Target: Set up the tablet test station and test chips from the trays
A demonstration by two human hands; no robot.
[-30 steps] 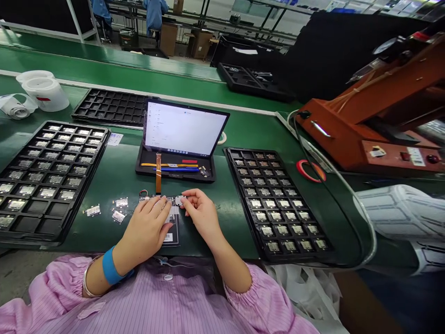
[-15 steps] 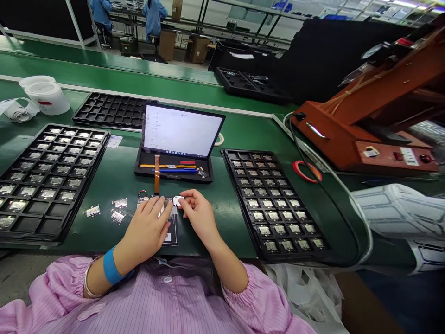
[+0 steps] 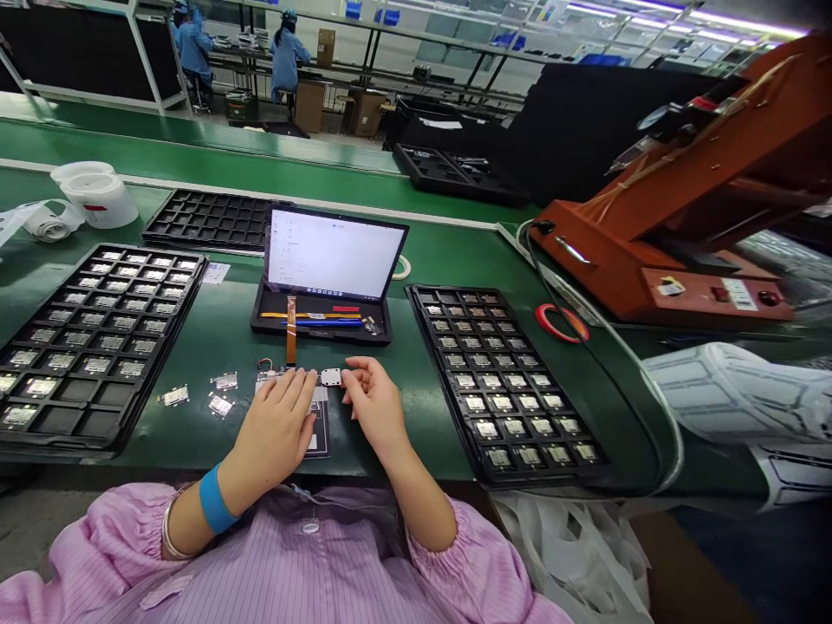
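Nearest us, our pink striped smock gathers at the cuffs, and a blue wristband circles our left wrist. Our left hand lies flat, fingers extended over a narrow circuit board on a black card, which carries a barcode label too small to read. Our right hand rests its fingertips against a small white module at the board's right end; whether this grip is pinching it, we cannot tell.

A flat orange ribbon cable runs from the board up to a black folio case holding a tablet, its on-screen text too small to read. Loose metal-shielded modules lie on the green bench, beside a black tray of similar modules; another filled tray sits to our right. Beyond it are a red tape roll and an orange-red machine housing. Far off stand two people in blue coats.
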